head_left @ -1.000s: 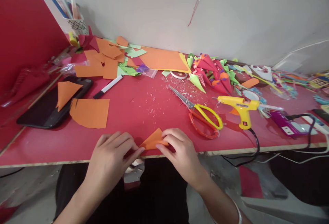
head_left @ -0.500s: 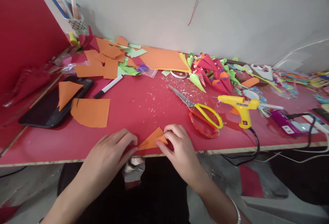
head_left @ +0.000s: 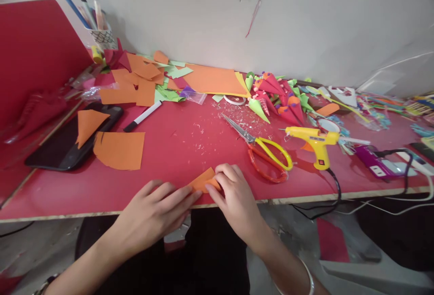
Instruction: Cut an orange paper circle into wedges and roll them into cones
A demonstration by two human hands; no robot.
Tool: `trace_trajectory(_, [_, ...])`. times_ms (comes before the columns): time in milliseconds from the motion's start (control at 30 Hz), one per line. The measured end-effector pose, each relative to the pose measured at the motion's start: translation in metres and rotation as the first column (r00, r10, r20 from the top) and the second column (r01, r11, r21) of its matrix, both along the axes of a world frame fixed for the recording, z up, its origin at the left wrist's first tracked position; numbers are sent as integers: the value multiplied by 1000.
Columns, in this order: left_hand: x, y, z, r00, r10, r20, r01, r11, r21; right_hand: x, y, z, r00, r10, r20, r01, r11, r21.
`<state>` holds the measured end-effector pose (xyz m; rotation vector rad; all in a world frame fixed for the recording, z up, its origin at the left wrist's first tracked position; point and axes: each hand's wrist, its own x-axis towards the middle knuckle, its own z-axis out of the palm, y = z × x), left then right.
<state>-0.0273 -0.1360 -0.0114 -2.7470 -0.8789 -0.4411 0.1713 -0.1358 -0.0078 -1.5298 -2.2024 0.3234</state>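
At the table's front edge lies an orange paper piece [head_left: 201, 181], partly rolled or folded over, its left end covered by fingers. My left hand [head_left: 159, 207] reaches across that end, fingers close together and pressing on the paper; its thumb is mostly hidden. My right hand [head_left: 237, 195] pinches the curled right end between thumb and fingers. Left of my hands lies a flat orange paper piece [head_left: 120, 150] with one rounded side. Beside it, a folded orange paper piece [head_left: 90, 125] rests on a black phone [head_left: 64, 146].
Scissors [head_left: 256, 146] with yellow and red handles lie right of centre, beside a yellow glue gun [head_left: 315, 141] with a trailing cord. Behind are paper cones [head_left: 276, 94], orange sheets [head_left: 213, 78] and scraps. A marker [head_left: 143, 116] and a pen cup [head_left: 102, 36] are on the left.
My left hand has slid right along the orange paper, and its fingers now cover the paper's left end. My right hand keeps its pinch in nearly the same place.
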Motion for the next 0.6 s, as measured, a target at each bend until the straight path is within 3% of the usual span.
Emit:
trace_trajectory(200, [-10,0,-1,997,35,72,-34,999,-7,1,0,-2,999,-33,11,32,999,39])
trace_trajectory(467, [-34,-10,-20,988,123,93,-119,992,-48,4,-1,-3,995,-74,-67,76,997,27])
trace_trajectory(600, [-33,-13,-19,982,153,114,-143,985,-95,2,-7,-7,994,-78,-72,90,979,182])
